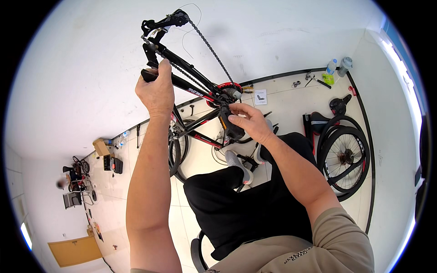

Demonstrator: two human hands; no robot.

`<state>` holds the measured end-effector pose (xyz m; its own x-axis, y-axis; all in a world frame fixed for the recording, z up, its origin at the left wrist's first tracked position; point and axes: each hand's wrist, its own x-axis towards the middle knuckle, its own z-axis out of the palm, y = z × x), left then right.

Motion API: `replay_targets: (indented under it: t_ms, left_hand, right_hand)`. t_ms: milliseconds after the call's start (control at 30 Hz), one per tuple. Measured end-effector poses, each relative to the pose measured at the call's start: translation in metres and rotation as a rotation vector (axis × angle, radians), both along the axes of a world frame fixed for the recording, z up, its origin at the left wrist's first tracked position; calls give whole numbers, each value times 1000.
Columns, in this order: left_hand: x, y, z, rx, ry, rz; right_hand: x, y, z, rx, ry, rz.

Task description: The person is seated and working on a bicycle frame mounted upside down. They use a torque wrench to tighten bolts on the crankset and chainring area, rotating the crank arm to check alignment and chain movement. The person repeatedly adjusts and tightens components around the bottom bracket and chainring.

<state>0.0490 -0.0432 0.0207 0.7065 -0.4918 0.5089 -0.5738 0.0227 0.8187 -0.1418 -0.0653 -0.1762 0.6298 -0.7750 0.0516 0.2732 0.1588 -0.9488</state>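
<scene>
A black bicycle frame (185, 85) with red and white markings is held up in front of me, its rear end raised and without a wheel. My left hand (158, 88) is closed around the frame's rear end. At the crank, my right hand (251, 122) has thumb and fingers on a black pedal (231, 123) with an orange reflector. The chain (210, 48) runs from the rear derailleur (166, 22) to the red-edged chainring (227, 85). A thin loose cable (199, 11) curls near the derailleur. The left hand hides part of the frame's end.
Loose wheels (367, 159) lie on the floor to the right, near a saddle (337, 106). A hammer (321, 82), water bottle (331, 67), leaflet (260, 97) and pliers (247, 89) lie or stand by the wall. Farther left are a cardboard box (101, 147) and a seated person (68, 178).
</scene>
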Motion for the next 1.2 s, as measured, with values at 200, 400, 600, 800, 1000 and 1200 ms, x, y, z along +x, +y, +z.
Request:
replay_targets:
  t_ms: [200,400,600,800,1000,1200]
  left_hand:
    - [-1,-1,-1,-19,-5,-5]
    - [3,-2,-1,-2,-16,6]
    - [4,-1,-2,-12,10,-7]
    - [-1,0,2,15,33,16]
    - [2,0,2,39,24,15]
    - [-3,3,7,83,42,26]
  right_hand:
    - [-1,2,7,36,-3,20]
    - [0,-3,-10,103,-62,23]
    - [-1,0,12,176,-157,6]
    - [10,29,52,-373,469,-140]
    - [0,9,30,568,-180,138]
    - [-8,-1,8,702,-251,84]
